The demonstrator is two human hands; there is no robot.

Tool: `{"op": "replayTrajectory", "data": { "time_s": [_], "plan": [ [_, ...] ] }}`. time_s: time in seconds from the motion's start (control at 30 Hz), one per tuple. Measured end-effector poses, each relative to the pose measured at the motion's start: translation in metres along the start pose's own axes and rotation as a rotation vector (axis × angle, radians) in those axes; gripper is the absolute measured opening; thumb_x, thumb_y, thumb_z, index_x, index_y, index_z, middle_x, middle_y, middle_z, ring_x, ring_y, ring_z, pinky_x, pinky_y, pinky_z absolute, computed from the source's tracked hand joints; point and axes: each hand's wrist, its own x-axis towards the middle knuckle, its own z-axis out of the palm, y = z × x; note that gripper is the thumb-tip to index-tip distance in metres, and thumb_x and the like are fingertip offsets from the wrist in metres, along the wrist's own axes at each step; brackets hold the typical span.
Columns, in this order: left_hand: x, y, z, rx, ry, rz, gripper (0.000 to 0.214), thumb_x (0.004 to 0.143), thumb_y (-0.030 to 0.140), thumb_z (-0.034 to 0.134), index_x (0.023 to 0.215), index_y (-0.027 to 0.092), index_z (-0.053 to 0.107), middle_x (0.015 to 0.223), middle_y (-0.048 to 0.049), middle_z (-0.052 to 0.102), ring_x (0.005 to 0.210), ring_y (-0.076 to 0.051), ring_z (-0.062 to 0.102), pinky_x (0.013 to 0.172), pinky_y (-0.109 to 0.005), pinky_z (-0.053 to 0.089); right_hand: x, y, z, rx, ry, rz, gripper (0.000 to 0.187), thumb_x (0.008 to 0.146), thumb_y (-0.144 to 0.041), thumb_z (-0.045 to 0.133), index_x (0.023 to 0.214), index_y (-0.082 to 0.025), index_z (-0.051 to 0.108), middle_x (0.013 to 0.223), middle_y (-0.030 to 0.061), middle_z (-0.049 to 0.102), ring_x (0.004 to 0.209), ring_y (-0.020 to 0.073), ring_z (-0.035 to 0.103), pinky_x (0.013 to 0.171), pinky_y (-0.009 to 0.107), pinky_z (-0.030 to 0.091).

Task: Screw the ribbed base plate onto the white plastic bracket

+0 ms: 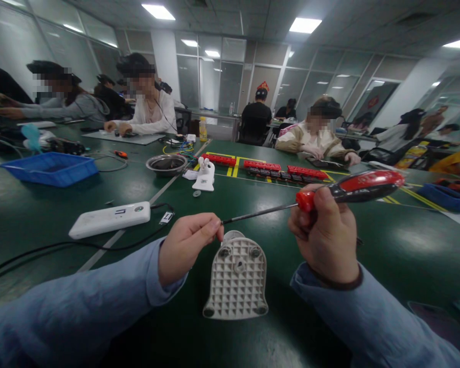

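My right hand point(325, 232) is wrapped round the red and black handle of a screwdriver point(364, 186), whose shaft points left. At the shaft's tip the thumb and fingers of my left hand point(191, 245) are pinched together; whether a small screw sits between them is hidden. Just below the tip is a white plastic base point(239, 281) with its ribbed grid underside facing me and dark round pads at its corners. Part of it, behind its upper edge, is mostly hidden. Both hands are above the dark green table point(291, 327).
On the left lie a white power bank point(111, 219) with a black cable and a blue tray point(51, 168). Farther back are a metal bowl point(166, 164), a white plastic stand point(204, 176) and red plastic strips point(262, 166). Another person point(322, 133) sits across the table.
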Motion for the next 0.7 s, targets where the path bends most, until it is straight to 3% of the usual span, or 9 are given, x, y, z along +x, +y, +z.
{"op": "replayTrajectory", "data": {
  "time_s": [0.2, 0.33, 0.4, 0.47, 0.57, 0.63, 0.7],
  "plan": [
    [-0.002, -0.004, -0.001, 0.035, -0.005, -0.001, 0.037, 0.082, 0.036, 0.031, 0.061, 0.015, 0.054, 0.043, 0.0047, 0.034, 0.041, -0.008, 0.030, 0.043, -0.022, 0.024, 0.000, -0.001, 0.001, 0.016, 0.018, 0.003, 0.025, 0.068, -0.039, 0.065, 0.066, -0.017, 0.054, 0.040, -0.0074, 0.036, 0.032, 0.0043, 0.028, 0.027, 0.013, 0.022],
    [0.012, -0.015, -0.012, 0.151, 0.073, 0.000, 0.045, 0.084, 0.044, 0.024, 0.063, 0.015, 0.052, 0.043, 0.0053, 0.034, 0.041, -0.008, 0.030, 0.044, -0.022, 0.026, 0.002, -0.004, 0.000, 0.011, 0.040, 0.003, 0.025, 0.067, -0.039, 0.066, 0.065, -0.017, 0.054, 0.040, -0.0074, 0.036, 0.032, 0.0044, 0.028, 0.027, 0.013, 0.022],
    [0.025, -0.028, -0.021, 0.252, 0.043, -0.112, 0.041, 0.083, 0.043, 0.028, 0.066, 0.016, 0.051, 0.045, 0.0058, 0.034, 0.043, -0.008, 0.032, 0.045, -0.020, 0.027, 0.004, -0.007, -0.001, 0.009, 0.059, 0.000, 0.027, 0.066, -0.041, 0.066, 0.065, -0.017, 0.054, 0.040, -0.0075, 0.036, 0.032, 0.0044, 0.028, 0.027, 0.013, 0.021],
    [0.036, -0.042, -0.028, 0.287, -0.110, -0.425, 0.035, 0.082, 0.043, 0.033, 0.073, 0.016, 0.053, 0.048, 0.0054, 0.039, 0.043, -0.008, 0.038, 0.044, -0.019, 0.030, 0.006, -0.009, -0.003, 0.008, 0.074, -0.007, 0.028, 0.066, -0.042, 0.066, 0.065, -0.017, 0.053, 0.039, -0.0076, 0.036, 0.032, 0.0044, 0.028, 0.027, 0.013, 0.021],
    [0.039, -0.059, -0.029, 0.228, -0.445, -0.777, 0.048, 0.079, 0.050, 0.033, 0.070, 0.011, 0.059, 0.045, -0.0032, 0.051, 0.040, -0.016, 0.049, 0.040, -0.027, 0.037, 0.009, -0.012, -0.005, 0.014, 0.082, -0.019, 0.027, 0.065, -0.041, 0.066, 0.065, -0.017, 0.053, 0.039, -0.0076, 0.036, 0.032, 0.0045, 0.027, 0.027, 0.012, 0.021],
    [0.032, -0.064, -0.022, 0.164, -0.610, -0.873, 0.052, 0.076, 0.055, 0.036, 0.064, 0.011, 0.061, 0.043, -0.0074, 0.054, 0.039, -0.019, 0.052, 0.039, -0.031, 0.040, 0.010, -0.013, -0.006, 0.017, 0.080, -0.027, 0.027, 0.065, -0.041, 0.066, 0.066, -0.017, 0.053, 0.039, -0.0077, 0.036, 0.032, 0.0045, 0.027, 0.027, 0.012, 0.021],
    [0.023, -0.064, -0.012, 0.127, -0.661, -0.889, 0.045, 0.073, 0.053, 0.046, 0.063, 0.012, 0.062, 0.043, -0.0065, 0.056, 0.038, -0.018, 0.053, 0.040, -0.029, 0.040, 0.011, -0.013, -0.007, 0.016, 0.077, -0.033, 0.027, 0.066, -0.041, 0.066, 0.066, -0.017, 0.053, 0.039, -0.0077, 0.036, 0.032, 0.0045, 0.027, 0.027, 0.012, 0.021]
  ]
}}
